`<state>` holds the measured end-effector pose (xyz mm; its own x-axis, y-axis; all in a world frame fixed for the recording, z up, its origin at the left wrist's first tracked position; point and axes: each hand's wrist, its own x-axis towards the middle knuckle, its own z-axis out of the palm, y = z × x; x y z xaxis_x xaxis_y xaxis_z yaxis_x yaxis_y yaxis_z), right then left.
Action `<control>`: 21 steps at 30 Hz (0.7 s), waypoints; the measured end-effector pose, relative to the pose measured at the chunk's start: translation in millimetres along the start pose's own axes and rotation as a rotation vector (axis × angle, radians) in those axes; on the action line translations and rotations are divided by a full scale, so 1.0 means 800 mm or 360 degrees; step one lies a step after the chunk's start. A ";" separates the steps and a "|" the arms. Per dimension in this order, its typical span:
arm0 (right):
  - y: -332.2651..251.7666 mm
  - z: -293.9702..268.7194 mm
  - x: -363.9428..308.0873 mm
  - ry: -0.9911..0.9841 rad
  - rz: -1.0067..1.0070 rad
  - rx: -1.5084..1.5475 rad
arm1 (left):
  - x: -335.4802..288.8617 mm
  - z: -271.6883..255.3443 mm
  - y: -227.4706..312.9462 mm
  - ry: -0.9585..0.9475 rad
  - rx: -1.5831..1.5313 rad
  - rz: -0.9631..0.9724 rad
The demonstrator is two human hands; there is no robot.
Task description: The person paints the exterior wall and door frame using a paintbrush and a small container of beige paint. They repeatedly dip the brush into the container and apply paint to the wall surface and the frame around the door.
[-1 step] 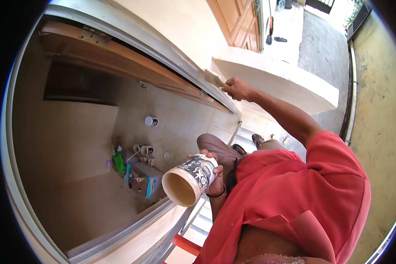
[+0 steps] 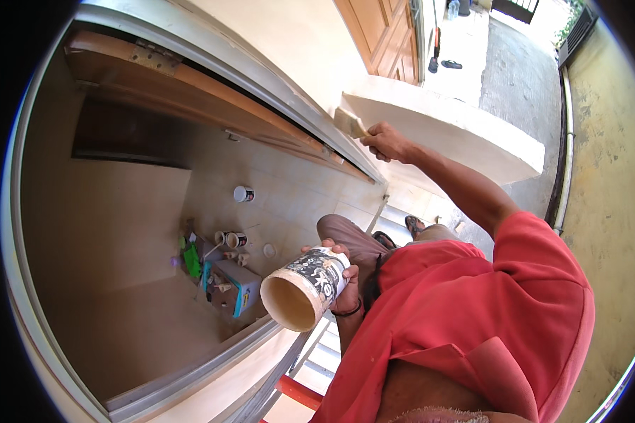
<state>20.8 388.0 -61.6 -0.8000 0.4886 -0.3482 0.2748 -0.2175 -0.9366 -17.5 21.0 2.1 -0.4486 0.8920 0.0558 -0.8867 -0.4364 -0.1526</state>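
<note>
My left hand is wrapped round a paint pot with a black and white label. The pot is tilted, and its open mouth and cream-coated inside face up to the left. My right arm reaches out, its hand closed on the handle of a paintbrush. The bristles are at the cream wall beside the pale door frame; whether they touch it I cannot tell.
A wooden door stands open within the frame. On the tiled floor below are a white tub, two open pots and a grey box. A low curved wall juts out beyond my right hand. A red bar shows near me.
My right hand and the paintbrush have shifted slightly to the right. The paint pot in my left hand has barely moved.
</note>
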 end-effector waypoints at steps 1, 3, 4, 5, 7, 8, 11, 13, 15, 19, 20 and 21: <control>-0.012 -0.010 -0.004 0.0050 0.0022 0.0050 | 0.002 0.000 -0.001 -0.0002 0.0019 -0.0004; -0.039 -0.033 -0.004 0.0143 0.0067 0.0149 | 0.005 -0.001 -0.001 -0.0034 0.0029 -0.0020; -0.060 -0.043 0.002 0.0068 0.0196 0.0368 | 0.004 -0.001 -0.001 -0.0036 0.0026 -0.0011; -0.081 -0.061 0.013 0.0012 0.0315 0.0591 | 0.007 -0.002 0.000 -0.0043 0.0020 -0.0026; -0.108 -0.100 0.057 -0.0074 0.0390 0.0863 | 0.010 -0.005 0.001 -0.0022 0.0015 -0.0050; -0.121 -0.124 0.080 -0.0268 0.0312 0.1032 | 0.014 -0.005 0.000 -0.0017 0.0013 -0.0064; -0.213 -0.119 0.080 -0.0179 0.0066 0.0909 | 0.011 -0.004 0.001 -0.0039 0.0043 -0.0021; -0.248 -0.115 0.051 -0.0185 -0.0137 0.0797 | 0.008 -0.006 0.004 -0.0052 0.0052 -0.0005; -0.270 -0.123 0.026 -0.0314 -0.0337 0.0880 | 0.007 -0.008 0.002 -0.0051 0.0033 -0.0001; -0.296 -0.121 -0.004 -0.0114 -0.1093 0.0541 | 0.004 -0.005 -0.003 -0.0017 -0.0005 -0.0005; -0.294 -0.115 -0.007 -0.0090 -0.1023 0.0560 | 0.004 -0.005 -0.002 -0.0008 -0.0014 -0.0009; -0.290 -0.108 -0.007 -0.0070 -0.0953 0.0579 | 0.002 -0.004 -0.002 0.0001 -0.0023 -0.0010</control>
<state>7.6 508.4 154.1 -0.7810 0.5797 0.2324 -0.4094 -0.1941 -0.8915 -16.3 24.0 -0.9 -0.4429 0.8948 0.0565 -0.8879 -0.4289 -0.1665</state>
